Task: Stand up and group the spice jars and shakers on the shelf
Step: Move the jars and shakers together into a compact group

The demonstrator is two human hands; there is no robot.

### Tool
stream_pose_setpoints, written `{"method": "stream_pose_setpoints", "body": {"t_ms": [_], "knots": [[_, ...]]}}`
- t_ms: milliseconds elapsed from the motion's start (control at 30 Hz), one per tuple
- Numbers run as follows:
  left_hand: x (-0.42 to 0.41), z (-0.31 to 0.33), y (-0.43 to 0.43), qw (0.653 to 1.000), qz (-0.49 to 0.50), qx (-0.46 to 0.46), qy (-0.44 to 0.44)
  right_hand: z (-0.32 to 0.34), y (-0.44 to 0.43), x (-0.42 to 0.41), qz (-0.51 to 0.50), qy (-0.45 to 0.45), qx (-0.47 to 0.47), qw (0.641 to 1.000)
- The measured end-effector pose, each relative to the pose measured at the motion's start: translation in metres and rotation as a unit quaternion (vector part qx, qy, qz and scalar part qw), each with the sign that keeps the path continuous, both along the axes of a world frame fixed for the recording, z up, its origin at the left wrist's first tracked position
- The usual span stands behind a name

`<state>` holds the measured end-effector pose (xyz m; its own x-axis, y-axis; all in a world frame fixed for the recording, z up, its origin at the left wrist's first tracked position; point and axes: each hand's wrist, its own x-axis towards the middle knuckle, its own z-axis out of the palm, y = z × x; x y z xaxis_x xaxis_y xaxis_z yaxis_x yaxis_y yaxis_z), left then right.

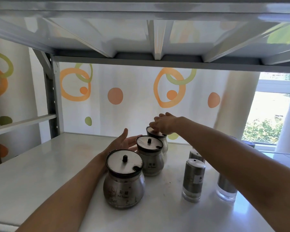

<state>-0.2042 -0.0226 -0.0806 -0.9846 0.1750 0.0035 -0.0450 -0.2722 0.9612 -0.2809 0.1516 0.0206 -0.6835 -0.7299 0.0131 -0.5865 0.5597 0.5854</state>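
While three pot-bellied spice jars stand upright in a row running away from the viewer, the right hand (164,125) grips the lid of the rear jar (159,139).

Taking the middle jar (150,156) as the mark: the rear jar touches it just behind, the front jar (123,180) stands just ahead and slightly left, and the left hand (122,142) lies open, fingers spread, just left of it, apparently not gripping anything. The right hand's fingers curl down onto the rear lid, so that hand is nearer the job. Three shakers (193,180) stand upright to the right on the white shelf (40,164), apart from the jars; closing that gap looks like the remaining step.
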Motion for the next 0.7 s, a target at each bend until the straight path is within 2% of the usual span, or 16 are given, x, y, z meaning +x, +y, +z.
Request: {"method": "stream_pose_setpoints", "body": {"t_ms": [333, 533, 600, 700], "knots": [[-0.001, -0.002, -0.002, 1.000, -0.007, -0.012, 0.004, -0.001, 0.007, -0.003, -0.007, 0.007, -0.007, 1.000], [0.000, 0.001, 0.001, 0.999, 0.032, -0.022, -0.003, -0.007, 0.008, -0.002, -0.035, -0.022, -0.044, 0.998], [0.004, 0.005, 0.002, 0.997, 0.047, -0.062, 0.022, -0.008, 0.015, -0.001, -0.035, -0.046, -0.087, 0.995], [0.011, 0.008, 0.000, 0.971, 0.057, -0.203, 0.108, 0.001, 0.033, 0.008, -0.041, -0.089, -0.126, 0.987]]}}
